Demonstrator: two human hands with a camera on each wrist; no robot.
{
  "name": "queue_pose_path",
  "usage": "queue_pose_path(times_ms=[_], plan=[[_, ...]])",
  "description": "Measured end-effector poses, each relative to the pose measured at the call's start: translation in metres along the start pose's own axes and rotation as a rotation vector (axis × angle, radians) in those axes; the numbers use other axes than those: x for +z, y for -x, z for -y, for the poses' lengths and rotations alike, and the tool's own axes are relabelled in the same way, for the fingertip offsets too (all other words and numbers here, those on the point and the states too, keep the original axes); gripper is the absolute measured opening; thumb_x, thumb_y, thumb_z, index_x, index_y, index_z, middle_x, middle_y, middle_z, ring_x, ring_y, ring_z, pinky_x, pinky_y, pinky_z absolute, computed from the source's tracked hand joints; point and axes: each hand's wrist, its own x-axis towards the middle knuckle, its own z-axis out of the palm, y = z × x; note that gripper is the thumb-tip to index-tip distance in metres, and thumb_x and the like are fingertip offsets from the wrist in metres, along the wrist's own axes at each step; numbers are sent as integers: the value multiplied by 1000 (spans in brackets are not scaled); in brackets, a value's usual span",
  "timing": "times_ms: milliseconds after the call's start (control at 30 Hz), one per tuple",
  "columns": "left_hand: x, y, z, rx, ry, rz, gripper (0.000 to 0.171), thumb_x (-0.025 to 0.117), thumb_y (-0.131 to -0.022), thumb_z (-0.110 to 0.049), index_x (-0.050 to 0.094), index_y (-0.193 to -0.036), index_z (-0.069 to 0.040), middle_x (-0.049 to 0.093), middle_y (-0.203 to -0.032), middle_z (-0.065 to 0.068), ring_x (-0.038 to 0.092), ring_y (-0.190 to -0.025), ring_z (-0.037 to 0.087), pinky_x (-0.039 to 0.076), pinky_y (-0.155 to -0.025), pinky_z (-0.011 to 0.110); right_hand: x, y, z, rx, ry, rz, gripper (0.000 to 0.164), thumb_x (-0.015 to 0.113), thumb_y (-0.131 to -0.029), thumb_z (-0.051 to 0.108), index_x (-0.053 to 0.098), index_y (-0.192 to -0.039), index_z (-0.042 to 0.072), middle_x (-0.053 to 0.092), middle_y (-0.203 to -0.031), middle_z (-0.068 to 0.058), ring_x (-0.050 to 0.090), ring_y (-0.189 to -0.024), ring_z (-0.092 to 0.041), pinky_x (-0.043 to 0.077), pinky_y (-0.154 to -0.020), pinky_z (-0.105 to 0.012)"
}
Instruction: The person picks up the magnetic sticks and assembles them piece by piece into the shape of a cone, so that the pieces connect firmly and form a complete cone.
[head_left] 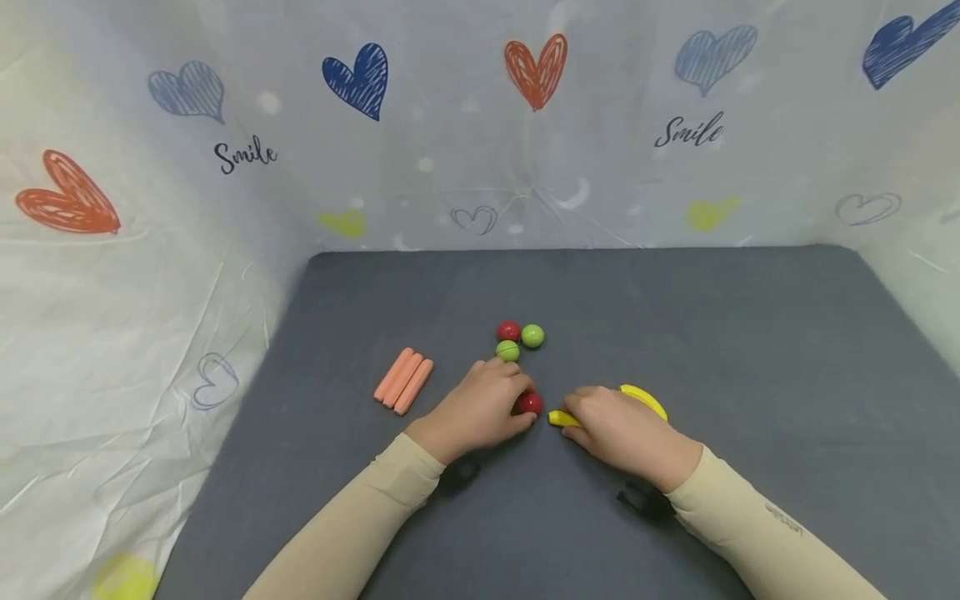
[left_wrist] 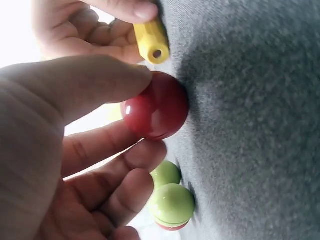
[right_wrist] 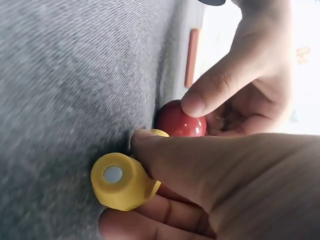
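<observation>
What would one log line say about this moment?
left hand: pinches red ball | right hand: holds yellow toy banana | beyond left hand: two green balls, another red ball | farther left: three orange sticks

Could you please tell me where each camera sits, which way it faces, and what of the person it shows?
Head: worn on the head, facing forward and down over the dark grey table; both beige sleeves, the left hand and the right hand show.
Left wrist: on the left wrist, facing the glossy red ball that the left hand holds; the right hand shows at top.
Right wrist: on the right wrist, facing the round-ended yellow piece in the right hand; the left hand shows beyond.
Both wrist views share the red ball.
</observation>
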Motion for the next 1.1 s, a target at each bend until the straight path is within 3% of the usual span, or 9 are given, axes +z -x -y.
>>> queue_pose_path(times_ms=[333, 467, 700, 900, 1100], plan=[[-6, 8, 1, 5, 79, 83, 25, 81, -93, -34, 73, -110, -17, 69, -99, -6, 55, -89, 11, 48, -88, 35, 6, -7, 6, -28, -12, -41, 17, 85, -89, 13, 68, -88, 12, 49, -73, 8, 46, -63, -6, 46, -61, -24], [-10, 9, 2, 11, 104, 101, 25, 82, -93, -33, 72, -109, -16, 68, -94, -6, 55, -84, 10, 49, -84, 34, 9, -7, 6, -48, 39, -93, 17, 85, -89, 16, 68, -89, 13, 51, -74, 8, 47, -62, -7, 47, -59, -24], [-19, 12, 1, 85, 141, 222, 29, 79, -94, -22, 71, -122, -18, 66, -95, -5, 55, -78, 8, 49, -72, 24, 12, -7, 3, -91, 100, -140, 17, 88, -86, 14, 73, -94, 14, 54, -78, 6, 51, -67, -10, 50, -61, -27], [-21, 15, -1, 147, 167, 304, 38, 74, -95, -9, 73, -131, -20, 69, -106, -6, 60, -88, 7, 51, -81, 24, 14, -7, 1, -143, 85, -173, 15, 85, -88, 11, 78, -100, 15, 61, -85, 6, 56, -74, -12, 53, -66, -29], [-19, 16, -5, 195, 147, 315, 33, 77, -98, -16, 74, -131, -17, 73, -116, -6, 64, -98, 4, 52, -89, 22, 16, -7, 2, -196, 74, -198, 15, 84, -89, 9, 78, -102, 14, 65, -90, 4, 58, -79, -13, 54, -69, -29]])
